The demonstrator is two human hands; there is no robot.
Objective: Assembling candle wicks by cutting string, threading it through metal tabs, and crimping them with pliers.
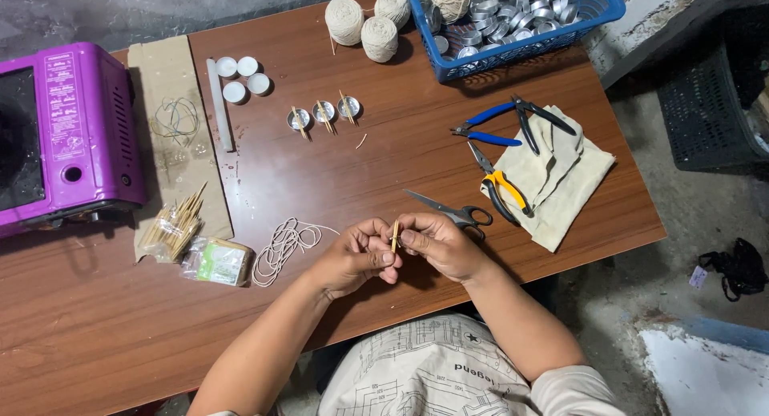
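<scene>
Hands meet at the near edge of the brown wooden surface [336, 151] in the head view. The left hand [352, 260] and the right hand [440, 244] are both curled, fingertips pinched from either side on a small upright bundle of thin wooden sticks [395, 235] held just above the surface. A loose coil of white string [280, 248] lies just left of the left hand. Grey-handled scissors [448, 212] lie just beyond the right hand, near yellow-handled pliers [501, 187] and blue-handled pliers [489, 127] beside a cream cloth [561, 183]. Further off sit three small metal cups with sticks [324, 114], three balls of twine [368, 19], a blue basket [513, 51] of metal cups, and a purple appliance [64, 135] at far left.
</scene>
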